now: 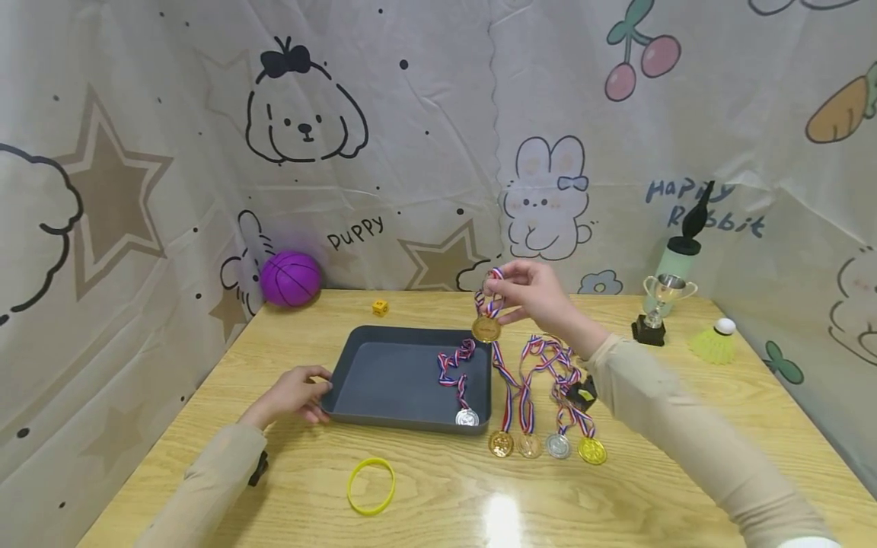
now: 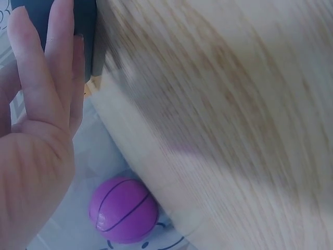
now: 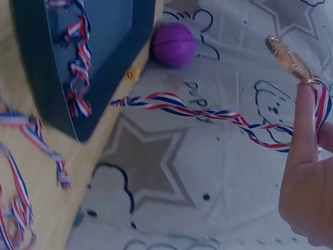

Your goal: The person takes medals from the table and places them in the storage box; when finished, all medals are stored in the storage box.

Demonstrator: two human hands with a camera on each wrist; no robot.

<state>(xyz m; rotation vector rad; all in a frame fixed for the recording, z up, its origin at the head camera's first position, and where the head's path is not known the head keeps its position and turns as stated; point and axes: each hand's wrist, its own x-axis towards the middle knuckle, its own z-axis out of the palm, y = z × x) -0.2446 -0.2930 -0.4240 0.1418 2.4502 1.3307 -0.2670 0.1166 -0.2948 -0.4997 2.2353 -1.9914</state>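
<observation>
Above the right rim of the dark grey tray (image 1: 390, 377), my right hand (image 1: 537, 295) pinches the striped ribbon of a gold medal (image 1: 486, 329). In the right wrist view the medal's ribbon (image 3: 208, 112) trails away from the fingers. My left hand (image 1: 291, 396) touches the tray's left side, its fingers fairly straight in the left wrist view. A silver medal (image 1: 467, 418) lies inside the tray at the front right, its crumpled ribbon (image 1: 447, 369) behind it. Right of the tray several medals (image 1: 530, 445) lie in a row, ribbons stretched back and partly tangled.
A yellow ring (image 1: 371, 485) lies in front of the tray. Behind it are a yellow die (image 1: 380, 307) and a purple ball (image 1: 291, 279). A trophy cup (image 1: 658, 308), a shuttlecock (image 1: 715, 342) and a green-and-black pump (image 1: 681, 255) stand at the back right.
</observation>
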